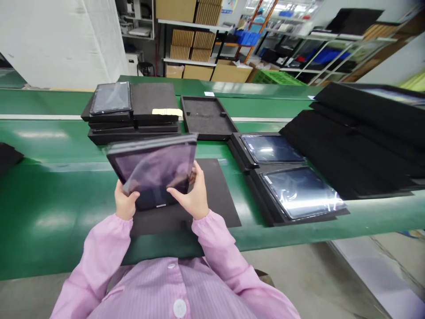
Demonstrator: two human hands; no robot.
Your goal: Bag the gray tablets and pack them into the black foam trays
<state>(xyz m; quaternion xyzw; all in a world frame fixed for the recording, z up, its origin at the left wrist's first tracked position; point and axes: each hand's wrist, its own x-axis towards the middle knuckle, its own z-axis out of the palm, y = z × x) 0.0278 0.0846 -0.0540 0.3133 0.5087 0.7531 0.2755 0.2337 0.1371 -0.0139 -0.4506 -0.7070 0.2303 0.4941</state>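
Note:
Between my two hands I hold a dark tablet-like screen panel (156,168), tilted up so its glossy face is toward me. A clear film seems to lie over part of that face. My left hand (125,201) grips the lower left edge, thumb on the front. At the lower right edge my right hand (195,192) is closed on it, its thumb resting across the glass. Fingers behind the panel are mostly hidden. Beneath it a flat black foam sheet (215,199) lies on the green work surface (59,212).
Stacked black foam trays (152,99) stand at the back left, one screen (112,98) on top. Behind is a black foam tray (206,113). To the right, two film-covered screens (272,148) rest on foam trays, beside a large pile of black foam sheets (358,150).

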